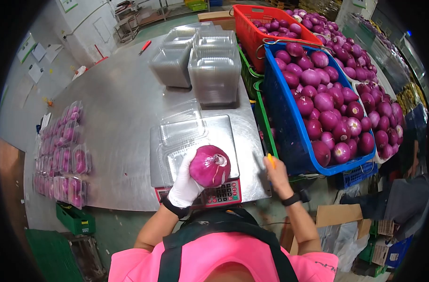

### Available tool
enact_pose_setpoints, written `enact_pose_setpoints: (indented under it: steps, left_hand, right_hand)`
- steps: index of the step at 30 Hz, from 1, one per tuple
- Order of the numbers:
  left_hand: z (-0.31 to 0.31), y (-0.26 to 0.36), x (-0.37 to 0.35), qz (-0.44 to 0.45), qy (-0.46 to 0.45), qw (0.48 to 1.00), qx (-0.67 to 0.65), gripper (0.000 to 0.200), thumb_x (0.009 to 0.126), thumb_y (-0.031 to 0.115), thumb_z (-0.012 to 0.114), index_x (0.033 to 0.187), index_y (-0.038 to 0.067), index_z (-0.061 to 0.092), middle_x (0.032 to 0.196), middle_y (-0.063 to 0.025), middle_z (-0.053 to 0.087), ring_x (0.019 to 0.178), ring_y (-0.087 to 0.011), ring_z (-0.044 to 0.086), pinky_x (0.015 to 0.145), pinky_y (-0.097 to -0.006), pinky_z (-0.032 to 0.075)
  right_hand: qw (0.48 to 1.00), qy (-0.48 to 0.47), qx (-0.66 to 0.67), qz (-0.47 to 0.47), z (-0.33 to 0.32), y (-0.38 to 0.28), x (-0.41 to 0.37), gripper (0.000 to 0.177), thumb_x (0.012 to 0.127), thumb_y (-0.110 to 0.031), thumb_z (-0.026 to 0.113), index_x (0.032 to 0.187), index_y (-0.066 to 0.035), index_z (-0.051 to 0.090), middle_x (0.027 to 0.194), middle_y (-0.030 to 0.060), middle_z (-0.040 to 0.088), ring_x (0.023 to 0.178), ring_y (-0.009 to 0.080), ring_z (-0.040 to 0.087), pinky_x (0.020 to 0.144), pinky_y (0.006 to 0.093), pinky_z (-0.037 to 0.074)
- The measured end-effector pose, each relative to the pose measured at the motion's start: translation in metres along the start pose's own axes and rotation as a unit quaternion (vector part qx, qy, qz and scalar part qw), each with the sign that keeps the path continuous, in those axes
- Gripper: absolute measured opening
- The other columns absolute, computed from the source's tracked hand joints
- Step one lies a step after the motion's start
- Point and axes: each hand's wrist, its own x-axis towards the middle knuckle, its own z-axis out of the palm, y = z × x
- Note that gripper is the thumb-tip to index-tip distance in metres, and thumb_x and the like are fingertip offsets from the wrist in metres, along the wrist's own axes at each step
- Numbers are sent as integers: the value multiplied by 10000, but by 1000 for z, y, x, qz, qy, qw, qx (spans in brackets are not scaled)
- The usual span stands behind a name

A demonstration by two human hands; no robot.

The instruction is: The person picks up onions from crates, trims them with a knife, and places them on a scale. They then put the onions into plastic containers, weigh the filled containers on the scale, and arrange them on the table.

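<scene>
My left hand (185,182), in a white glove, holds a large red onion (210,166) above the front of a scale (226,136) with a red keypad. An open clear plastic container (177,145) rests on the scale's plate, its lid raised toward the back. Bare and closed around a small orange-yellow handle (271,160), my right hand (278,176) is right of the scale, beyond the table's edge and near the blue crate. Whatever part of that tool lies beyond the handle cannot be made out.
Stacks of clear containers (214,70) stand at the table's back. Packed onions (64,160) line the left edge. A blue crate (296,157) and a red crate (252,33) of onions stand right. Red-handled scissors (145,46) lie at the back. Another person's hand (413,165) shows far right.
</scene>
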Motion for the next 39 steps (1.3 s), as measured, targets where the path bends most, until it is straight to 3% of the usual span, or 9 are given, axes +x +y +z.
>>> enact_pose_setpoints:
  steps: [6, 11, 14, 21, 27, 30, 34, 35, 39]
  left_hand:
    - [9, -13, 3, 132, 17, 983, 128, 565, 864, 449, 550, 1261, 63, 438, 1180, -108, 543, 1070, -213, 558, 925, -371, 464]
    - [10, -13, 4, 224, 18, 962, 154, 598, 844, 452, 575, 1269, 60, 423, 1192, -108, 523, 1083, -210, 543, 945, -379, 446]
    - [8, -17, 6, 214, 16, 965, 151, 603, 842, 456, 573, 1272, 61, 420, 1191, -110, 521, 1093, -212, 535, 948, -384, 442]
    - [23, -34, 11, 140, -42, 975, 164, 523, 860, 348, 565, 1257, 36, 431, 1182, -103, 508, 1091, -183, 506, 959, -335, 398]
    - [9, -17, 9, 177, 31, 972, 153, 633, 824, 466, 585, 1266, 36, 438, 1162, -115, 540, 1045, -217, 555, 918, -352, 453]
    - [-2, 19, -8, 328, 76, 866, 370, 719, 733, 337, 717, 1305, 34, 404, 1192, -126, 509, 1039, -229, 554, 937, -355, 445]
    - [-37, 50, -1, 405, 59, 484, 773, 748, 615, 285, 772, 1274, 96, 474, 1223, -158, 498, 1095, -315, 527, 938, -415, 427]
    - [-41, 50, 2, 354, 61, 483, 799, 754, 575, 296, 780, 1257, 128, 504, 1238, -172, 484, 1123, -353, 493, 923, -433, 425]
    - [-57, 53, 3, 319, 35, 510, 798, 782, 612, 306, 779, 1306, 121, 470, 1337, -171, 410, 1260, -344, 382, 1021, -426, 330]
  right_hand:
    - [973, -10, 173, -155, 47, -135, -55, 437, 700, -80, 717, 1057, -63, 465, 698, -42, 431, 644, 42, 426, 572, 197, 359]
    - [970, 39, 226, -78, 54, -80, -39, 73, 787, -2, 557, 843, -41, 529, 732, -36, 505, 632, 20, 451, 558, 178, 358]
    - [954, 87, 284, 36, 42, -32, -30, 110, 798, 6, 541, 897, -42, 531, 736, -37, 503, 632, 15, 451, 562, 170, 357]
    - [954, 75, 224, -185, 40, -118, -48, 82, 811, -56, 640, 862, -30, 580, 710, -42, 510, 636, 24, 447, 590, 173, 354]
    - [955, 153, 252, -39, 30, -51, -38, 139, 806, -58, 630, 911, -9, 555, 722, 0, 531, 676, 71, 500, 611, 227, 412]
    - [982, 100, 158, -1, 47, -14, -33, 278, 774, -90, 658, 1006, -2, 533, 771, 46, 550, 711, 111, 527, 644, 257, 437]
    - [992, 89, -88, -31, 62, 19, -18, 432, 755, -47, 618, 1148, 6, 448, 840, 139, 569, 768, 270, 590, 694, 350, 471]
    - [993, 59, -104, -21, 65, 35, -11, 460, 745, -16, 580, 1174, 36, 423, 950, 237, 554, 901, 375, 572, 772, 409, 455]
    - [970, -23, -239, -43, 73, 46, 5, 556, 740, 3, 550, 1256, 65, 355, 1148, 279, 426, 1009, 433, 475, 891, 443, 412]
